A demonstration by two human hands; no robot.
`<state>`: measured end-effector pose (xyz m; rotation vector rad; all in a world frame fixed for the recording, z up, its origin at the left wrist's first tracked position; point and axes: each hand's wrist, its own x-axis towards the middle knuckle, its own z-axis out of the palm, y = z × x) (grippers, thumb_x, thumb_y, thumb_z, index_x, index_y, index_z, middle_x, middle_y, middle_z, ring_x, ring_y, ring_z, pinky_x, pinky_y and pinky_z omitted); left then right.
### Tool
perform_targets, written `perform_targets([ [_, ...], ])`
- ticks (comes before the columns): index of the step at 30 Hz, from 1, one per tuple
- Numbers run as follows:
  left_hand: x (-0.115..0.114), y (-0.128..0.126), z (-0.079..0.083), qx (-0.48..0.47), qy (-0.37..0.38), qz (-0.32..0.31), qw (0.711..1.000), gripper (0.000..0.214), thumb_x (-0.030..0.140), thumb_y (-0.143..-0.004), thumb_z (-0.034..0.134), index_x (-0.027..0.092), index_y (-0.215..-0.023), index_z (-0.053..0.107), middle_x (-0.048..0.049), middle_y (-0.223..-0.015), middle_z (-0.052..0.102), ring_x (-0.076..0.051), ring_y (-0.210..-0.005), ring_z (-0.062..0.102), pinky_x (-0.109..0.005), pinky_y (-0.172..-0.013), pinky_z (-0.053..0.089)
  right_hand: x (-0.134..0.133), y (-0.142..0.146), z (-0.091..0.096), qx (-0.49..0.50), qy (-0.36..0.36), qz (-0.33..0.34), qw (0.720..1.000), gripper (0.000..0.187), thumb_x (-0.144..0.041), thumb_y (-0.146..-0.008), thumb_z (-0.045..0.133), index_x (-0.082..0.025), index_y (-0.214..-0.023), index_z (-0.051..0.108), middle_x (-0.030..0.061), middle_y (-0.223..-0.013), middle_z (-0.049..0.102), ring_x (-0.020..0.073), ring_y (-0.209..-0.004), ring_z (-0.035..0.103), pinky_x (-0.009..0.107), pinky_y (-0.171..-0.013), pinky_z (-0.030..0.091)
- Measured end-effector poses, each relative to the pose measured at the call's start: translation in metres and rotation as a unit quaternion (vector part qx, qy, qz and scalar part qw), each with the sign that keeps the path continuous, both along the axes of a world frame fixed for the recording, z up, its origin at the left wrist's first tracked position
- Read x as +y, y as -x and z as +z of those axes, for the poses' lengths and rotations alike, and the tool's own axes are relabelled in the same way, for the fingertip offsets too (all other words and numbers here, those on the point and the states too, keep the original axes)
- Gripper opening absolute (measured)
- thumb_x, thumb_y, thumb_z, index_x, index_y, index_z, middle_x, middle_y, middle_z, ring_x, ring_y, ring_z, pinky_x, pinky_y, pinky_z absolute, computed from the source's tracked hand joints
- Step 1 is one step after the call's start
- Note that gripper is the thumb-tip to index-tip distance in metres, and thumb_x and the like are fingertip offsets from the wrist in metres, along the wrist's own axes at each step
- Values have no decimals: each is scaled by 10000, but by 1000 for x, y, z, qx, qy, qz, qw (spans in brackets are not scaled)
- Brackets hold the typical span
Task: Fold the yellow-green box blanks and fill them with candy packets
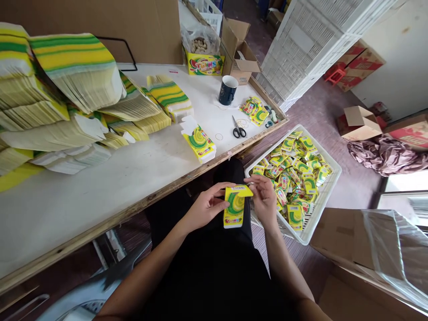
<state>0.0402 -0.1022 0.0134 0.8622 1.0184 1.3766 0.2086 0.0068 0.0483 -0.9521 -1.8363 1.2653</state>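
A small yellow and green printed carton (233, 210) is upright over my lap, its top flap (239, 191) tipped toward the right. My left hand (211, 205) grips it from the left side, thumb on the front face and fingers behind the top edge. At the flap's right end is my right hand (264, 198), its fingers curled and thumb and forefinger at the flap. Matching small packs (294, 171) fill a white plastic crate (329, 196) to the right. On the table edge lies a bundle of similar cartons (200, 143) with white flaps up.
Stacks of flat cartons (76, 67) cover the left of the white table (133, 174). Black scissors (238, 129), a dark mug (228, 90), loose packs (254, 110) and a display box (205, 63) stand farther back. Tall white crates (301, 49) rise behind; a cardboard box (347, 240) is at right.
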Motion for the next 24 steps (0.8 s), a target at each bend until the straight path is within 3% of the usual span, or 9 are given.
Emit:
perform_targets([
  [3,1,-2,-3,94,-20,45,994,423,331,-916,630,284,-1335,604,-68,-1465,565,-201,-1228,638,-272,-981,582,5,-4,5,-43,44,67,996,409,-510,-961,575,-201,-1213,664,49,-791,672,183,-722,618,311,-665,480],
  [6,2,-5,-5,125,-27,38,991,447,293,-940,574,298,-1386,560,-58,-1477,554,-193,-1240,632,-293,-1033,562,8,-5,7,-118,112,150,975,532,-459,-885,687,-202,-1341,591,-3,-687,636,170,-623,609,288,-600,462],
  [10,3,-7,-4,78,-23,12,997,487,269,-931,577,257,-1413,511,-99,-1409,603,-211,-1215,645,-305,-999,573,7,-1,4,-206,10,107,973,395,-394,-889,658,-191,-1227,640,-10,-666,620,131,-496,511,274,-515,382],
  [13,4,-6,0,20,2,36,999,527,277,-895,641,225,-1400,495,-116,-1300,665,-207,-1103,692,-282,-911,590,4,4,4,-219,-56,90,970,399,-396,-907,636,-171,-1236,639,-34,-622,563,100,-448,392,271,-497,327],
  [19,5,-6,2,-18,15,50,998,544,292,-877,684,206,-1381,499,-108,-1223,699,-178,-1022,705,-239,-859,581,-3,6,3,-208,-43,94,973,477,-396,-891,674,-164,-1297,578,-98,-512,405,96,-461,358,248,-512,299],
  [24,6,-8,-3,9,-18,31,999,512,292,-926,611,228,-1416,475,-107,-1323,651,-195,-1163,660,-268,-964,560,1,4,2,-232,-42,47,971,396,-351,-870,678,-166,-1211,601,-106,-495,379,89,-464,352,245,-522,292],
])
